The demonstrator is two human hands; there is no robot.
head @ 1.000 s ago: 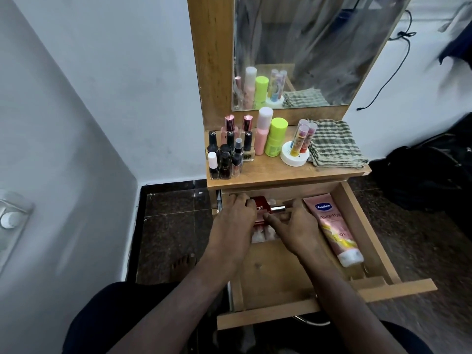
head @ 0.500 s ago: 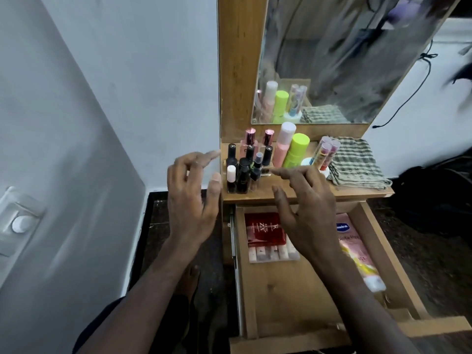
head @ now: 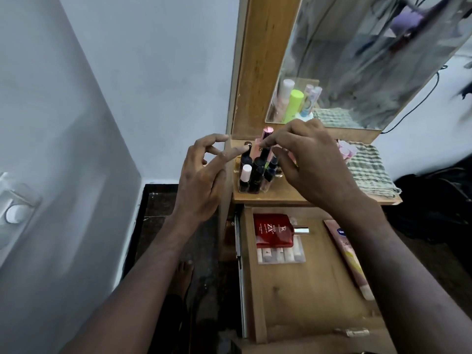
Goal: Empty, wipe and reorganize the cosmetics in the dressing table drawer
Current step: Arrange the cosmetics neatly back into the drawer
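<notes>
A: What are the hands after?

B: The cluster of small bottles (head: 255,172) on the far left of the surface (head: 293,198), above the open drawer (head: 306,290). The left hand (head: 201,177) has its fingers spread and loose, the forefinger tip at a black cap, gripping nothing. The right hand (head: 309,162) hovers over the cluster with fingers bent down; whether it has pinched a cap yet I cannot tell.

A: How would they handle?

B: Light, I'd judge, but glass-bodied and smooth, so breakable and a bit slick. They stand tight together and narrow, so knocking one may topple its neighbours. Best taken by the cap or neck, one at a time, lifted straight up.

A: Count?

B: About six or seven bottles show: mostly black caps, one white cap at the near left, one pink metallic cap at the far side. The right hand hides others.

A: And in the drawer?

B: Three things: one flat red perfume bottle (head: 274,229) with a silver cap, lying across one pack of small tubes (head: 281,255) at the far left, and one pink lotion tube (head: 350,256) along the right wall. The tube is soft; the red bottle is rigid and heavier. One folded checked cloth (head: 367,172) lies on the surface's right.
</notes>
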